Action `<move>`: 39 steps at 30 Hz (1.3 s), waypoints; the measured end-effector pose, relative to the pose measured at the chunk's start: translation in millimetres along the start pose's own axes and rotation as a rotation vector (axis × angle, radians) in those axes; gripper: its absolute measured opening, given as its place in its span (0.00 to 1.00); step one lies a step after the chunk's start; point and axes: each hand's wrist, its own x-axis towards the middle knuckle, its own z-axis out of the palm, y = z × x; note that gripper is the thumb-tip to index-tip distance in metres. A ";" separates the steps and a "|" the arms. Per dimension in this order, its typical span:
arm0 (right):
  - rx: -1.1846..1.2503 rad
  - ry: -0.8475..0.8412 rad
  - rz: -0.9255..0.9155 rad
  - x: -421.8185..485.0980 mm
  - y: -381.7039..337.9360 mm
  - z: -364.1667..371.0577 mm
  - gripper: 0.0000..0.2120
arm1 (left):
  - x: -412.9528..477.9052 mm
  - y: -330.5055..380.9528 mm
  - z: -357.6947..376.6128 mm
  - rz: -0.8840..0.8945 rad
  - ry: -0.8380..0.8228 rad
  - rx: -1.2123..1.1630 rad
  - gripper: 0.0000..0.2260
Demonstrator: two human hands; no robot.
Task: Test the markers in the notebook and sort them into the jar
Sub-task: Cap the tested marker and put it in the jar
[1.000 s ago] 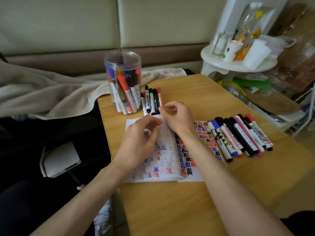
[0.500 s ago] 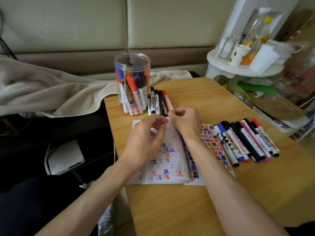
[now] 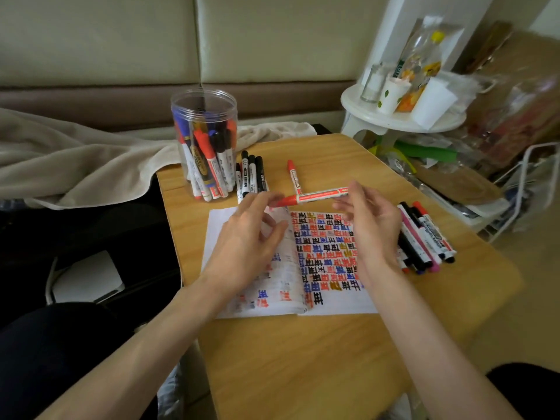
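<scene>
Head view: a red marker [image 3: 312,196] is held level in the air between 2 hands, just over the far edge of the open notebook [image 3: 328,268]. Its red cap points left and its white barrel runs right. The left hand [image 3: 251,241] is curled, and its blurred fingertips grasp the cap end. The right hand [image 3: 374,228] has its fingertips pinched on the barrel's right end, palm turned toward the left hand. So the marker lies just beyond both palms and spans the gap between them.

The notebook lies flat on the wooden counter [image 3: 303,365] under both wrists. Its right page is packed with red, blue, black and orange test marks, and its left page is partly hidden by the left hand.

The clear jar [image 3: 203,116] stands at the counter's far left corner with markers upright inside. A few black-capped markers [image 3: 253,177] lie just right of the jar. A second red marker [image 3: 294,177] lies on the counter beyond the held one, apart from it. A row of markers [image 3: 427,237] lies right of the notebook, partly behind the right hand.

A beige blanket [image 3: 75,159] is draped to the left of the counter. A white stand [image 3: 394,121] with cups is at the far right.
</scene>
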 end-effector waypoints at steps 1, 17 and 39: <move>0.018 -0.008 0.030 -3.3 -1.5 -8.0 0.10 | 0.2 1.7 2.7 0.018 -0.020 0.029 0.20; -0.031 -0.212 0.131 -43.6 9.3 -59.2 0.12 | -0.2 30.9 40.4 0.249 -0.210 0.088 0.14; 0.016 -0.119 0.127 -28.3 7.6 -100.4 0.11 | -4.1 20.3 12.9 0.061 -0.303 -0.068 0.14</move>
